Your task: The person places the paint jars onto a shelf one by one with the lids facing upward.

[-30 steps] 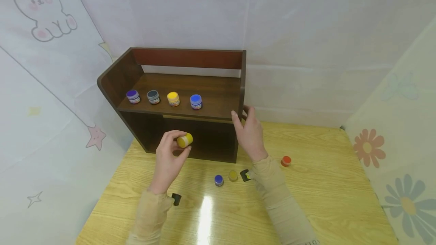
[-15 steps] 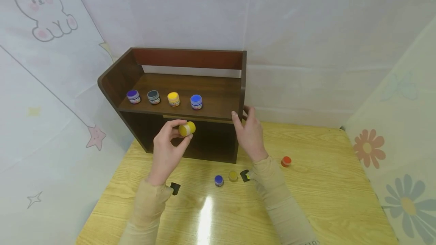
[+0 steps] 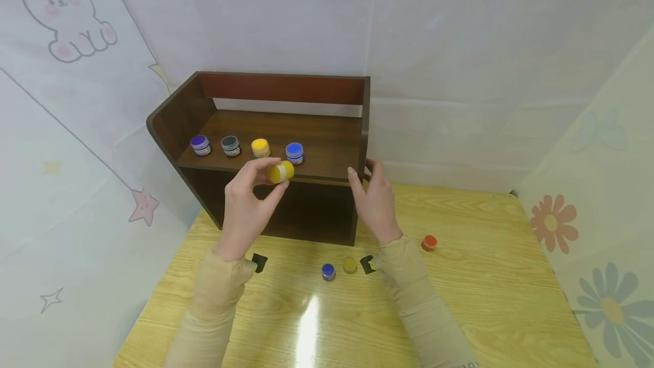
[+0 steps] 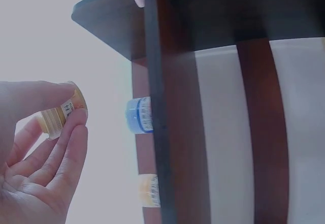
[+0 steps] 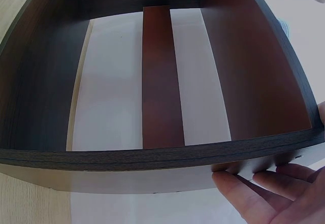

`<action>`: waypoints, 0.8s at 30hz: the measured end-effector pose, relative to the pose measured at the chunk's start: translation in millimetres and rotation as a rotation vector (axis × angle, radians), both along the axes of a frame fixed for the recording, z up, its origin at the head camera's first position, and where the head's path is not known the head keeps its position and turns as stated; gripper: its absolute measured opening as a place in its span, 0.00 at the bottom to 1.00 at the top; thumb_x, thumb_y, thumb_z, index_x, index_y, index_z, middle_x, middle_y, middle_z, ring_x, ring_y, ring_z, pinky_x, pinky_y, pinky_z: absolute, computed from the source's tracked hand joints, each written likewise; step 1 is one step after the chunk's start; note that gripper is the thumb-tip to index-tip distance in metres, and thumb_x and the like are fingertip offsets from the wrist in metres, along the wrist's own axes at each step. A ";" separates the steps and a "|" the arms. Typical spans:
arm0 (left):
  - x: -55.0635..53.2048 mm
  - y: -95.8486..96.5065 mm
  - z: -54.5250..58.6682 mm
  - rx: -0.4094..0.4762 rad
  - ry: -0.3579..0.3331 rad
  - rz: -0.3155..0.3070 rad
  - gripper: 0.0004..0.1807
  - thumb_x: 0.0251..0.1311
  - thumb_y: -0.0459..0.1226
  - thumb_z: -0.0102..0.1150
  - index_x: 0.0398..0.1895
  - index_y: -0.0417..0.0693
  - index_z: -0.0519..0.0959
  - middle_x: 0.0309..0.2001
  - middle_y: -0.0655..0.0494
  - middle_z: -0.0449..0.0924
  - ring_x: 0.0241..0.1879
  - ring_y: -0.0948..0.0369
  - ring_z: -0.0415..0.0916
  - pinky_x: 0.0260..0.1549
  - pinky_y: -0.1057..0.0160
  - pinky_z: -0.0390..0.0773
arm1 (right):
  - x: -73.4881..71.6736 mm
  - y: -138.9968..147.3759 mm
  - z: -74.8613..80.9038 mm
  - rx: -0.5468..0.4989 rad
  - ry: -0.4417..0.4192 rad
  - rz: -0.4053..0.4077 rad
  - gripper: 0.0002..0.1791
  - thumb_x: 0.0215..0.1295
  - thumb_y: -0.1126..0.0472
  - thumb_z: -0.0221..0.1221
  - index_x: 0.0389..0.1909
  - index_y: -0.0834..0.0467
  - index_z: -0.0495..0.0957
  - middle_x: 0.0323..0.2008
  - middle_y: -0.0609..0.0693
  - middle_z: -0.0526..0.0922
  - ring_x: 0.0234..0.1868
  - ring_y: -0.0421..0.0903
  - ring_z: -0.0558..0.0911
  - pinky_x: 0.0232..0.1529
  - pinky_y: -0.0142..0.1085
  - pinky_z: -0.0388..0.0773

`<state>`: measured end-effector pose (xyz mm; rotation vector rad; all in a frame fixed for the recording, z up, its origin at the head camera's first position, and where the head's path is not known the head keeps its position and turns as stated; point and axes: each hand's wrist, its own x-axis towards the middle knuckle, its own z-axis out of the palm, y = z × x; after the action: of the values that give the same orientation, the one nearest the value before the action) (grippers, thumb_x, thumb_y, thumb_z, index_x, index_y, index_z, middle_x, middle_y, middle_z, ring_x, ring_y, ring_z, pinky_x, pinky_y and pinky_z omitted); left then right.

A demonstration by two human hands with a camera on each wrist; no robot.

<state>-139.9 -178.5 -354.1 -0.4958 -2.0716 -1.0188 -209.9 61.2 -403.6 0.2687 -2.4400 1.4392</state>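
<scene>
Tilted on its side, a small yellow paint jar (image 3: 281, 172) is pinched between the thumb and fingers of my left hand (image 3: 247, 203), in front of the upper board's edge. The left wrist view shows this paint jar (image 4: 63, 113) apart from the dark wooden shelf (image 4: 160, 132). My right hand (image 3: 375, 203) holds the right side panel of the shelf (image 3: 327, 135), thumb at the front edge. In the right wrist view its fingers (image 5: 244, 196) press the panel's outer face. On the upper board stand purple (image 3: 200, 145), black (image 3: 230, 146), yellow (image 3: 260, 147) and blue (image 3: 294, 153) jars in a row.
On the wooden table (image 3: 475, 300) are a small blue jar (image 3: 328, 271) and a dull yellow jar (image 3: 349, 264) in front of the shelf. A red jar (image 3: 429, 242) lies right of my right forearm. White printed cloth (image 3: 485, 72) hangs behind and at both sides.
My left hand has risen with the yellow paint jar, from in front of the lower compartment to the height of the upper board's edge. My right hand has stayed on the side panel.
</scene>
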 end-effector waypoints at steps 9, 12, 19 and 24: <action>-13.0 8.2 27.0 -0.072 0.040 -0.037 0.26 0.54 0.29 0.76 0.57 0.42 0.80 0.51 0.51 0.83 0.42 0.58 0.82 0.45 0.58 0.81 | 1.1 0.6 1.7 0.000 0.000 0.005 0.32 0.78 0.44 0.53 0.67 0.65 0.64 0.66 0.65 0.72 0.60 0.62 0.79 0.55 0.55 0.78; -18.6 12.3 35.6 -0.097 0.061 -0.064 0.27 0.53 0.29 0.77 0.58 0.40 0.80 0.51 0.50 0.82 0.43 0.58 0.81 0.46 0.55 0.80 | 1.2 0.5 1.8 -0.004 -0.002 0.006 0.32 0.78 0.44 0.53 0.67 0.65 0.64 0.66 0.65 0.72 0.60 0.62 0.78 0.55 0.54 0.78; -32.3 20.1 49.0 -0.092 0.074 -0.125 0.26 0.55 0.28 0.75 0.57 0.36 0.79 0.52 0.49 0.81 0.48 0.57 0.80 0.47 0.56 0.81 | 0.5 0.1 1.9 -0.010 -0.001 0.005 0.32 0.78 0.45 0.53 0.67 0.66 0.64 0.66 0.65 0.73 0.60 0.62 0.79 0.54 0.54 0.79; -39.6 25.7 52.7 -0.091 0.075 -0.152 0.26 0.56 0.27 0.74 0.59 0.37 0.79 0.53 0.48 0.80 0.48 0.58 0.79 0.48 0.61 0.80 | 0.8 0.1 2.1 -0.019 0.005 0.008 0.32 0.77 0.45 0.54 0.67 0.65 0.64 0.66 0.65 0.73 0.59 0.62 0.79 0.55 0.53 0.79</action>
<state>-179.5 -152.7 -301.4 -0.7369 -2.0446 -0.9806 -209.1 61.3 -401.5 0.2772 -2.4229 1.4622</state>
